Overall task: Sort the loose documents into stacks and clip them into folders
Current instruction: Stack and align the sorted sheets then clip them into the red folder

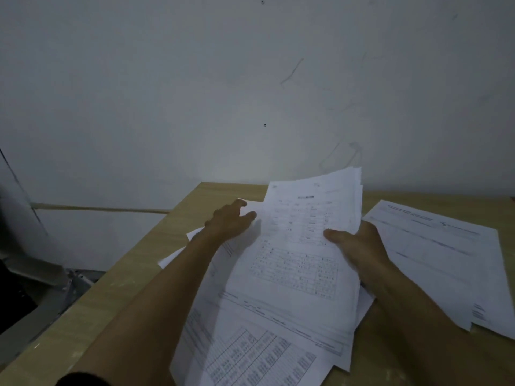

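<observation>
right hand (pixel 359 246) | pinches raised sheaf (pixel 301 246), thumb on top; left hand (pixel 230 221) | fingers spread on papers (pixel 250 352); far-right stack (pixel 446 260) on bench (pixel 133 288); print illegible

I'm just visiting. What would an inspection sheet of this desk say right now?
Surface: wooden table, against a wall.
Job's things: held sheaf of papers, lifted; loose papers beneath; separate stack at right. No folders or clips seen.
Clutter: nothing seen.
Hands: left hand touches the sheets underneath; right hand grips the sheaf, thumb on top.
Cables: nothing seen.
Surroundings: scuffed white wall; dim metal frame at left.
</observation>
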